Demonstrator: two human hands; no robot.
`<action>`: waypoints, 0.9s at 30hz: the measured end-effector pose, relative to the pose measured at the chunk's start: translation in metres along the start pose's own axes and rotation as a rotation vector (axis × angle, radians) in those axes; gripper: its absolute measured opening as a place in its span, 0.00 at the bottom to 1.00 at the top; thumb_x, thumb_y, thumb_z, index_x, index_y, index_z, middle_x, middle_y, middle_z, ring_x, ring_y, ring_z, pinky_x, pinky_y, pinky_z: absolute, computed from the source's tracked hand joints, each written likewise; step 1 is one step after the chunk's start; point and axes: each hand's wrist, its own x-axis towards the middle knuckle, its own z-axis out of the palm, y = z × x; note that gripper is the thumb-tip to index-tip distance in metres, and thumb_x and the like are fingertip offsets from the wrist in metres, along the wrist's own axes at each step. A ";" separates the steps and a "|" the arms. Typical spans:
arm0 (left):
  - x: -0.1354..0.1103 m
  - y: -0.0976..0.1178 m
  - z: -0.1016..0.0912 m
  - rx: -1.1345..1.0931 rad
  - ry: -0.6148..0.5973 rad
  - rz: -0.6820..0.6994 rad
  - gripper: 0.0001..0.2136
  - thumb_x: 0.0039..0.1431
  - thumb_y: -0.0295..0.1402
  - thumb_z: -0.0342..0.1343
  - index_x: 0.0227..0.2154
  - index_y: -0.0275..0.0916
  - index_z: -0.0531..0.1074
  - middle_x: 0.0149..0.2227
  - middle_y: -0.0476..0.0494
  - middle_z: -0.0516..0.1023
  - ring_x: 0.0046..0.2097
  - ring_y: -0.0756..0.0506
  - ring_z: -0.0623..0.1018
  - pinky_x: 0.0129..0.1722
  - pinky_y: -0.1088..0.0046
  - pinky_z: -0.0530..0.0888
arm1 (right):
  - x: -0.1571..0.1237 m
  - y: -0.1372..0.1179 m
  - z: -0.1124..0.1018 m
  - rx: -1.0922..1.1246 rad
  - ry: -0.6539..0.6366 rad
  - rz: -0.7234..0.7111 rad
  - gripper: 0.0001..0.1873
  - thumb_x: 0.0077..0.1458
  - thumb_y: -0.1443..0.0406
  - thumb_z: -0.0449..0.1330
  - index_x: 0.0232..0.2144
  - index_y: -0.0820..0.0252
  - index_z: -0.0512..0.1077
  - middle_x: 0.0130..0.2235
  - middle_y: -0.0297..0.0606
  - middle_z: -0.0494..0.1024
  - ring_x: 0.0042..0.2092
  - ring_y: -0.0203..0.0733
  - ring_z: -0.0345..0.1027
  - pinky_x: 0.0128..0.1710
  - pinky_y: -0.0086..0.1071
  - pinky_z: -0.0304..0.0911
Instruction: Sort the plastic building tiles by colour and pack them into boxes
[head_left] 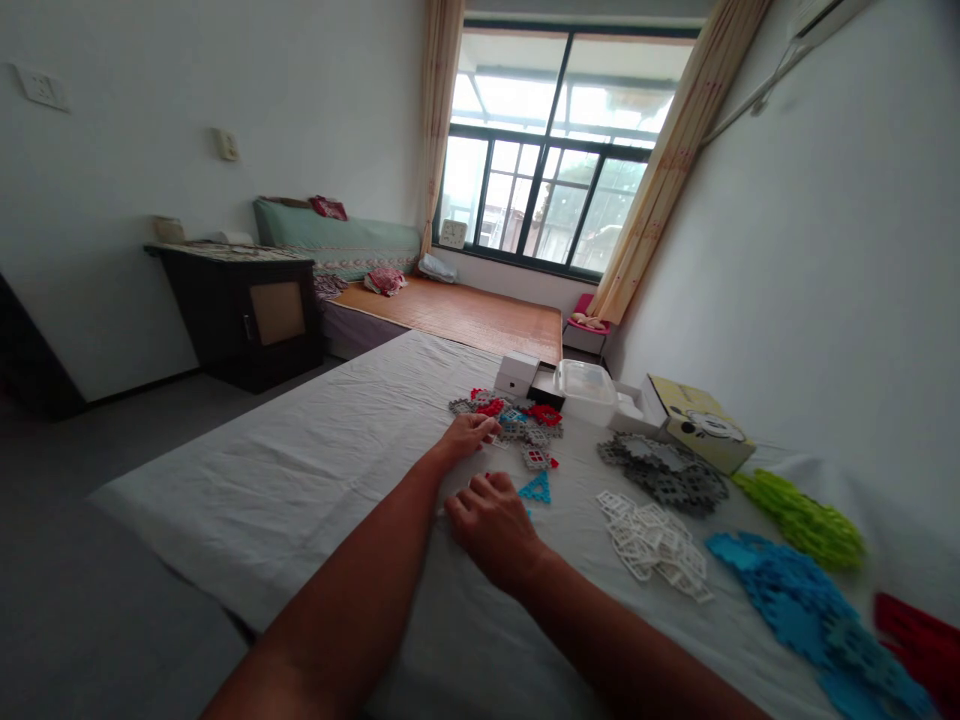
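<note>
My left hand (471, 437) is closed in a pinch at the near edge of a heap of linking plastic pieces (517, 428) in grey, red and blue. What its fingertips grip, if anything, is too small to make out. Closer to me, my right hand (491, 522) is curled with its knuckles up over the sheet. A speck of red shows by its fingers, but the thing inside is hidden. Just right of that hand lies a blue triangular frame piece (537, 488). A grey square piece with a red centre (536, 457) rests beyond it.
To the right lie piles of white frames (656, 545), grey pieces (664, 472), green pieces (806, 520), blue pieces (787, 590) and red pieces (919, 640). A clear plastic tub (586, 392), white box (517, 373) and yellow carton (701, 420) stand behind, on the white-sheeted surface (322, 450).
</note>
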 end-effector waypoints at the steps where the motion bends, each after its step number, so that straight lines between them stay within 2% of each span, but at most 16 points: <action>1: 0.000 0.000 0.000 0.003 0.001 0.002 0.21 0.55 0.47 0.48 0.36 0.34 0.76 0.35 0.41 0.80 0.34 0.47 0.77 0.28 0.76 0.69 | -0.006 0.009 -0.005 0.008 0.031 0.070 0.10 0.60 0.68 0.51 0.36 0.57 0.73 0.34 0.40 0.77 0.42 0.45 0.65 0.45 0.39 0.56; 4: -0.001 0.000 0.000 0.014 0.001 0.014 0.21 0.55 0.46 0.47 0.35 0.33 0.76 0.35 0.41 0.80 0.34 0.48 0.77 0.27 0.77 0.69 | -0.045 0.055 -0.023 0.080 0.110 0.336 0.14 0.60 0.67 0.49 0.44 0.54 0.71 0.40 0.38 0.78 0.44 0.42 0.67 0.44 0.35 0.58; 7: 0.001 -0.003 0.002 0.035 -0.005 0.029 0.20 0.55 0.45 0.47 0.34 0.33 0.77 0.33 0.42 0.79 0.33 0.48 0.76 0.27 0.77 0.69 | -0.103 0.115 -0.033 0.107 0.029 0.532 0.14 0.59 0.66 0.48 0.42 0.56 0.72 0.37 0.39 0.78 0.38 0.40 0.70 0.38 0.32 0.61; 9: 0.004 -0.005 0.004 0.059 -0.007 0.039 0.20 0.54 0.45 0.47 0.33 0.33 0.77 0.29 0.44 0.79 0.31 0.48 0.75 0.27 0.76 0.68 | -0.135 0.146 -0.035 0.075 -0.056 0.588 0.14 0.58 0.63 0.49 0.39 0.55 0.74 0.35 0.39 0.78 0.36 0.41 0.71 0.37 0.33 0.62; 11: 0.007 -0.008 0.005 0.088 -0.008 0.046 0.21 0.53 0.45 0.47 0.33 0.34 0.77 0.26 0.45 0.77 0.29 0.48 0.75 0.27 0.76 0.68 | -0.149 0.158 -0.034 0.037 -0.062 0.580 0.15 0.58 0.61 0.50 0.40 0.54 0.75 0.39 0.40 0.78 0.41 0.44 0.70 0.40 0.35 0.63; 13: 0.008 -0.011 0.005 0.117 -0.005 0.051 0.21 0.53 0.45 0.47 0.33 0.34 0.78 0.25 0.46 0.77 0.29 0.48 0.74 0.27 0.76 0.67 | -0.143 0.151 -0.030 0.050 -0.021 0.529 0.16 0.58 0.60 0.50 0.42 0.55 0.74 0.44 0.42 0.77 0.46 0.45 0.68 0.45 0.37 0.63; 15: 0.007 -0.012 0.005 0.144 -0.002 0.055 0.21 0.53 0.46 0.47 0.34 0.34 0.78 0.26 0.46 0.77 0.30 0.48 0.74 0.27 0.76 0.67 | -0.122 0.131 -0.026 0.125 -0.009 0.436 0.16 0.59 0.62 0.50 0.46 0.56 0.73 0.47 0.42 0.75 0.48 0.44 0.66 0.48 0.37 0.62; 18: 0.006 -0.010 0.002 0.178 -0.001 0.064 0.22 0.53 0.47 0.46 0.34 0.35 0.78 0.26 0.47 0.76 0.29 0.48 0.74 0.27 0.76 0.67 | -0.083 0.099 -0.017 0.185 -0.062 0.278 0.17 0.60 0.67 0.50 0.49 0.53 0.70 0.51 0.38 0.74 0.50 0.42 0.64 0.51 0.35 0.60; 21: 0.006 -0.007 0.001 0.188 -0.008 0.082 0.22 0.53 0.47 0.46 0.32 0.35 0.78 0.25 0.47 0.76 0.28 0.48 0.73 0.27 0.76 0.67 | -0.060 0.084 -0.009 0.094 -0.142 0.256 0.18 0.60 0.69 0.50 0.50 0.49 0.68 0.52 0.35 0.72 0.50 0.43 0.63 0.49 0.37 0.60; 25: 0.009 -0.005 0.001 0.168 -0.026 0.101 0.23 0.53 0.48 0.45 0.32 0.34 0.77 0.25 0.46 0.76 0.28 0.47 0.74 0.27 0.75 0.68 | -0.057 0.081 -0.004 0.001 -0.183 0.291 0.14 0.60 0.69 0.52 0.47 0.52 0.70 0.48 0.38 0.75 0.48 0.43 0.64 0.46 0.36 0.61; 27: 0.010 -0.004 0.001 0.143 -0.007 0.064 0.23 0.52 0.49 0.46 0.33 0.35 0.77 0.25 0.46 0.77 0.28 0.47 0.74 0.26 0.75 0.68 | -0.063 0.081 -0.007 0.000 -0.185 0.286 0.13 0.60 0.69 0.52 0.45 0.54 0.71 0.46 0.38 0.76 0.47 0.42 0.65 0.47 0.35 0.61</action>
